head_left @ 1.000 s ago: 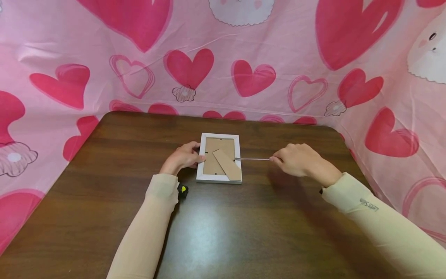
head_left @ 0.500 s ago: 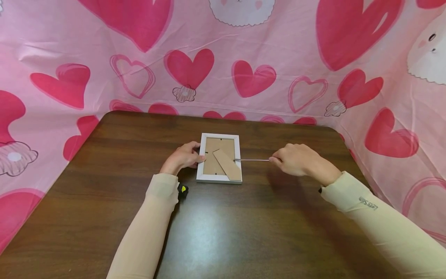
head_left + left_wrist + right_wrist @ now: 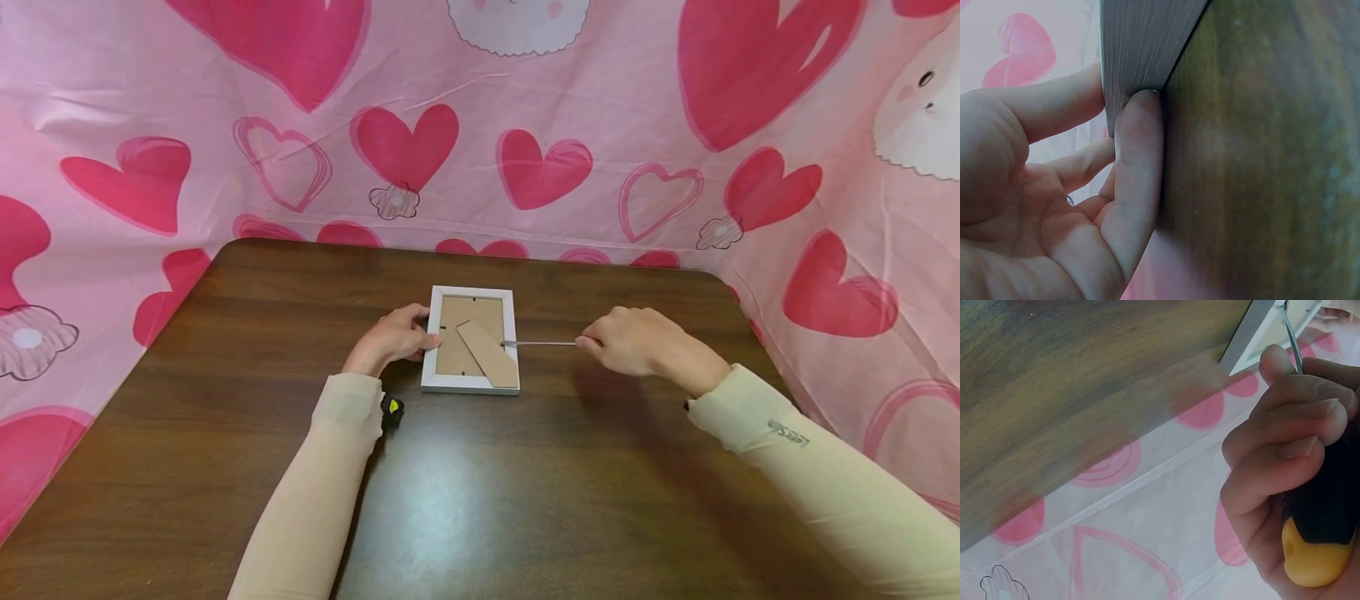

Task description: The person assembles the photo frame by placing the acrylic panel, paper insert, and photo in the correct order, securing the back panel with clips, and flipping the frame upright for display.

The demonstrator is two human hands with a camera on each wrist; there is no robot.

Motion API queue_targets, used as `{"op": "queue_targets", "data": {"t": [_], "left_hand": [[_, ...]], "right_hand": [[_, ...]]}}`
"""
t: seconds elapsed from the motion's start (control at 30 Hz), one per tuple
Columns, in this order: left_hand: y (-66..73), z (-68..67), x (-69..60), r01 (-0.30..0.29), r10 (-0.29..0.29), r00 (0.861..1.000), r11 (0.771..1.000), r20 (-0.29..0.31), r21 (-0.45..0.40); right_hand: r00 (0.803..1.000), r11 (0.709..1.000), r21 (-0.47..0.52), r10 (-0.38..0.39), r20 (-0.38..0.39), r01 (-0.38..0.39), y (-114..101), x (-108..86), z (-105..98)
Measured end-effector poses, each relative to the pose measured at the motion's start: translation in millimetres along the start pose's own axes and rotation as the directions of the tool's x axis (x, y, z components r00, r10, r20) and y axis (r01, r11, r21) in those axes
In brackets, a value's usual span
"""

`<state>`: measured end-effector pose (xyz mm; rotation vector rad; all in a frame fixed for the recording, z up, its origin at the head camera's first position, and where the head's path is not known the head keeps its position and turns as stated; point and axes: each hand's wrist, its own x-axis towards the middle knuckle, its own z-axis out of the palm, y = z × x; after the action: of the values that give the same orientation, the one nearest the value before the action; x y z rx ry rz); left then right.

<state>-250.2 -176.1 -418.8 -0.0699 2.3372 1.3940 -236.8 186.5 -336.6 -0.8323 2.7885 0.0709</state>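
Observation:
A white picture frame (image 3: 468,383) lies face down on the table, showing its tan backing board (image 3: 491,310) and a slanted cardboard stand leg (image 3: 489,357). Small dark tabs sit along the inner edges. My left hand (image 3: 393,337) grips the frame's left side, thumb on top; in the left wrist view a finger presses the side wall (image 3: 1141,50). From the right, my right hand (image 3: 637,340) holds a screwdriver (image 3: 543,343), its tip at the right-hand tab. The right wrist view shows fingers curled round its black and yellow handle (image 3: 1316,559).
The brown wooden table (image 3: 450,500) extends on all sides of the frame. Pink cloth (image 3: 480,108) printed with hearts hangs behind it and at both sides. A black strap mount with a yellow-green mark (image 3: 392,408) sits at my left wrist.

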Motion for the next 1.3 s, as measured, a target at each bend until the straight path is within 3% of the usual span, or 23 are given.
{"op": "queue_targets", "data": {"t": [0.37, 0.7, 1.03, 1.3], "left_hand": [[4.8, 2.2, 0.0, -0.008, 0.008, 1.000, 1.000, 0.008, -0.001], [4.6, 3.6, -2.1, -0.002, 0.002, 1.000, 1.000, 0.008, 0.007], [2.7, 0.8, -2.4, 0.017, -0.017, 1.000, 1.000, 0.004, 0.019], [1.3, 1.0, -2.0, 0.020, -0.020, 1.000, 1.000, 0.001, 0.012]], "right_hand": [[1.000, 0.999, -0.033, 0.013, 0.017, -0.012, -5.9, 1.7, -5.1], [0.999, 0.999, 0.033, 0.012, 0.045, -0.014, 2.4, -0.8, -8.5], [0.994, 0.983, 0.160, 0.102, -0.033, -0.096, 27.0, -14.4, -3.9], [0.977, 0.940, 0.297, 0.200, -0.075, -0.170, 50.3, -20.1, 20.1]]}}
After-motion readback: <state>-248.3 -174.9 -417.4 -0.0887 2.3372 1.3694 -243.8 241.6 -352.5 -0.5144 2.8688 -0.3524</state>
